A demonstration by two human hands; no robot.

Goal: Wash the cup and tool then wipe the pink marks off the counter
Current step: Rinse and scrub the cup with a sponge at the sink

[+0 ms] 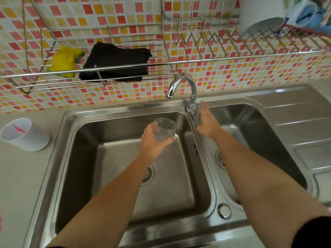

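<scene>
My left hand (155,140) grips a clear cup (165,128) over the left basin of the steel sink (107,158), below and left of the faucet spout (181,85). No water shows from the spout. My right hand (207,120) is flat with fingers apart, right beside the faucet base and its handle (192,109); whether it touches the handle is unclear. A white cup (25,135) on the counter at the left holds a pink tool (18,128). A pink mark (0,221) shows at the counter's left edge.
A wall rack above the sink carries a yellow sponge (65,60) and a black cloth (116,62). A dish rack (250,38) at the upper right holds a white plate and mugs. The right basin (250,126) and a ribbed drainboard (304,131) lie to the right.
</scene>
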